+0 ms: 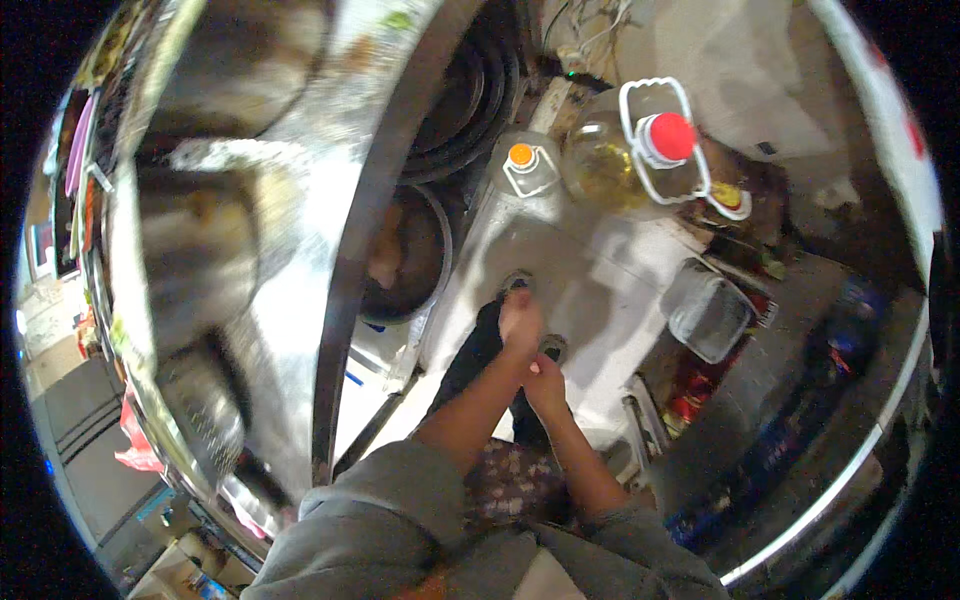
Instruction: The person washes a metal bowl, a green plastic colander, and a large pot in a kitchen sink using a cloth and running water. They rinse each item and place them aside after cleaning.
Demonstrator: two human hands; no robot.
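Observation:
My left hand (519,319) is stretched out in front of my body, low over the floor and my shoes, and is blurred. No object can be made out in it. Against the inner side of my left wrist lies my right hand (545,384), its fingers partly hidden, so I cannot tell whether they close around the wrist. Beyond both hands, a large clear jug (600,161) with a red cap and white handle holds yellowish liquid. Beside it stands a smaller clear jug (510,172) with an orange cap.
Along my left runs a metal counter (292,247) with recessed basins. Dark round pans (465,97) and a wide bowl (420,255) sit below its edge. To the right, a clear plastic container (709,311) rests near a dark surface (765,375). Pale floor (480,255) lies between.

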